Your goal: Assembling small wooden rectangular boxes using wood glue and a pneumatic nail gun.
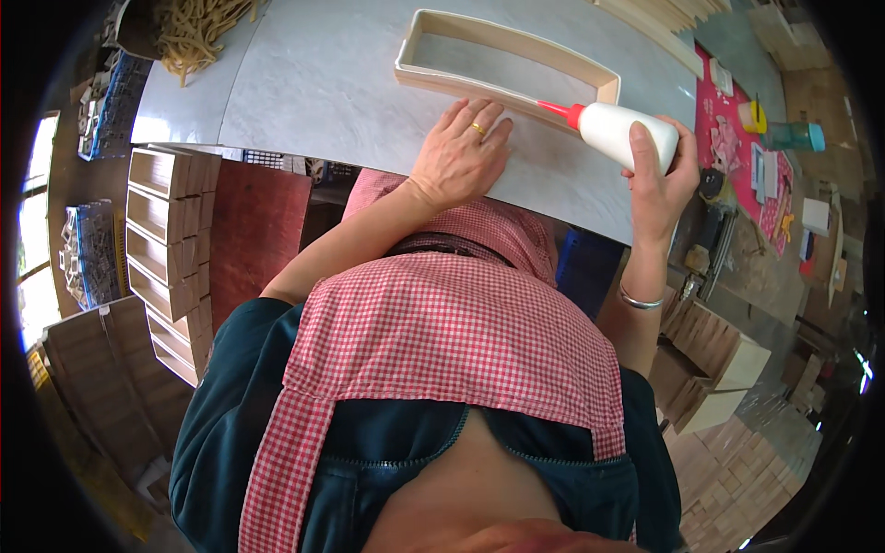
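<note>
A long rectangular wooden frame (433, 83) lies on the grey marbled table (313, 101), with the tabletop showing through its middle. My left hand (464, 152) rests flat on the table, holding nothing; its slightly spread fingertips reach the frame's near wall. In my right hand (666, 175) is a white squeeze bottle (619, 132), fingers and thumb wrapped round its base. The bottle is tilted nearly level, and its red nozzle (556, 110) points left at the near wall, close to the right end. I cannot tell whether the tip touches the wood.
Tan rubber bands (195, 37) are heaped at the far left. Wooden strips (659, 28) lie along the far right edge. Wooden boxes (152, 217) are stacked left of the table, and more boxes (714, 369) stand at lower right. Blue crates (90, 253) sit further left.
</note>
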### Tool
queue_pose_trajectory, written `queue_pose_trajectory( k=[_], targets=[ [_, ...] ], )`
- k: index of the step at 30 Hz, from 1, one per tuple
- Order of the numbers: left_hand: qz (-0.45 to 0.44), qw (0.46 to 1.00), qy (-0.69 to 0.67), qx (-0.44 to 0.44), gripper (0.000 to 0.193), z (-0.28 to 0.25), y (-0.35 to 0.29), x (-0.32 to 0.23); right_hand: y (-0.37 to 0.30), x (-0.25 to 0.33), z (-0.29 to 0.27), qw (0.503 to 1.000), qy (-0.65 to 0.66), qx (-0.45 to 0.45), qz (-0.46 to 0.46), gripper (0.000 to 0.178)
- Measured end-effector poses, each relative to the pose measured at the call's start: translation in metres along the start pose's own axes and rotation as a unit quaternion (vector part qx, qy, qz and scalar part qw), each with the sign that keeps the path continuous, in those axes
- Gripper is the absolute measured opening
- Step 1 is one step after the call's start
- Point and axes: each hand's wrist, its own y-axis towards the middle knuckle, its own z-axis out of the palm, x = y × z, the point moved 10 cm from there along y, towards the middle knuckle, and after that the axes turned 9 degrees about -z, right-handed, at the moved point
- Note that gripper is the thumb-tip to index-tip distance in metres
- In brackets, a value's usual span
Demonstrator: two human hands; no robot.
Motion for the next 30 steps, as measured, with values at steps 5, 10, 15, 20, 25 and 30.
queue_pose_trajectory(
  k=[5, 10, 15, 20, 25, 30],
  targets=[
    [0.005, 1.0, 0.001, -0.003, 0.035, -0.003, 0.001, -0.004, -0.003, -0.009, -0.036, 0.999, -0.038, -0.023, -0.013, 0.039],
    [0.0, 1.0, 0.011, 0.007, 0.039, -0.002, -0.001, -0.004, -0.008, -0.016, -0.067, 0.997, -0.063, -0.045, 0.001, 0.039],
    [0.001, 1.0, 0.018, 0.011, 0.038, 0.0, 0.0, -0.005, -0.008, -0.018, -0.086, 0.996, -0.058, -0.069, 0.007, 0.039],
    [-0.002, 1.0, 0.022, 0.013, 0.038, 0.002, 0.004, -0.005, -0.004, -0.026, -0.094, 0.993, -0.055, -0.097, 0.029, 0.04],
    [-0.011, 1.0, 0.01, 0.025, 0.039, 0.001, 0.009, -0.007, 0.004, -0.062, -0.105, 0.978, 0.017, -0.209, 0.002, 0.051],
    [-0.018, 0.999, 0.011, 0.04, 0.041, 0.0, 0.005, -0.008, 0.053, -0.124, -0.146, 0.948, -0.1, -0.3, 0.026, 0.054]
  ],
)
